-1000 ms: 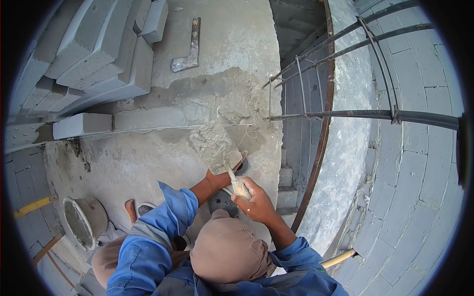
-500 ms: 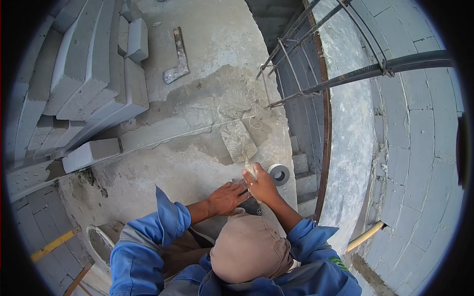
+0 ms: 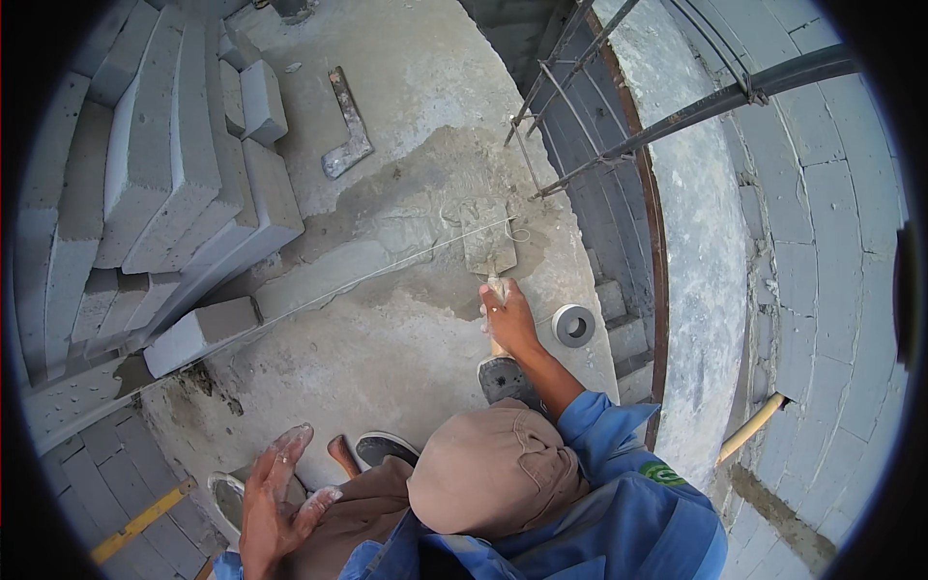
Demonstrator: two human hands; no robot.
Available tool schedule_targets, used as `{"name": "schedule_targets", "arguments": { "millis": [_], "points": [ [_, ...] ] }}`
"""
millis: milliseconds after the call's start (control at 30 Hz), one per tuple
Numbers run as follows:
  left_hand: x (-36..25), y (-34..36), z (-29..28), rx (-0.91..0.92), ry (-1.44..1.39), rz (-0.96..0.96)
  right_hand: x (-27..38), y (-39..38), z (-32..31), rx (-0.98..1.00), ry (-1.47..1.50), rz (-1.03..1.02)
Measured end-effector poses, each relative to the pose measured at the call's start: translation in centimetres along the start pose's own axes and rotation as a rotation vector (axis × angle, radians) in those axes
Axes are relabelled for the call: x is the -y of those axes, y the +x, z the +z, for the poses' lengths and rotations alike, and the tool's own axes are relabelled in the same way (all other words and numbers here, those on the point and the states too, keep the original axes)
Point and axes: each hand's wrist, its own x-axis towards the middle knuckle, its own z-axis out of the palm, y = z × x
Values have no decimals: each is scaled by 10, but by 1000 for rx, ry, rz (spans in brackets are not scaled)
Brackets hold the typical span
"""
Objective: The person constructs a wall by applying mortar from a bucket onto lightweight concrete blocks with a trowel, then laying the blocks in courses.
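Note:
In my right hand [image 3: 511,315] is the handle of a trowel [image 3: 491,249]; the fingers are wrapped round it. Its mortar-smeared blade lies on the wet mortar [image 3: 387,244] near the slab's right edge. A thin white string [image 3: 406,259] runs over the mortar and reaches the blade. Down at the lower left, my left hand [image 3: 277,498] is raised with fingers apart, whitish with mortar and holding nothing. Close to it are a wooden handle [image 3: 342,454], its other end hidden, and a round bucket [image 3: 225,495], partly covered by the hand.
Pale blocks [image 3: 174,164] are stacked at the left, with a single block [image 3: 201,335] by the string. An L-shaped metal tool [image 3: 348,130] lies on the slab [image 3: 425,68]. A grey-and-white ring-shaped roll [image 3: 573,326] sits right of my hand. Steel rebar [image 3: 696,126] juts across the drop beyond the slab edge.
My left hand has left my right hand's side and moved down and left, fingers spread. My right hand has pushed the trowel farther away onto the mortar and turned its blade straighter.

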Motion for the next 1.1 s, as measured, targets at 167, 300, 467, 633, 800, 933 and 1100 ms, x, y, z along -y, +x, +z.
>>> {"name": "schedule_targets", "arguments": {
  "millis": [167, 300, 467, 633, 800, 933, 1100],
  "points": [
    [-10, -27, -6, -57, 46, -177, 47, -6, 8, 93, 326, 166],
    [2, -22, -2, -37, 49, -174, 48, 5, 8, 76, 416, 250],
    [17, -27, -6, 16, 31, -131, 61, 14, 10, 113, 583, 290],
    [29, -33, -1, -19, 50, -156, 60, 1, 4, 202, 473, 290],
    [33, -33, 2, -19, 60, -83, 55, 0, -3, 221, 373, 261],
    [34, -34, -2, 27, 80, -114, 61, -5, 2, 321, 359, 289],
    [33, -32, 1, 8, 72, -113, 64, -9, 5, 347, 293, 256]
  ]
}}
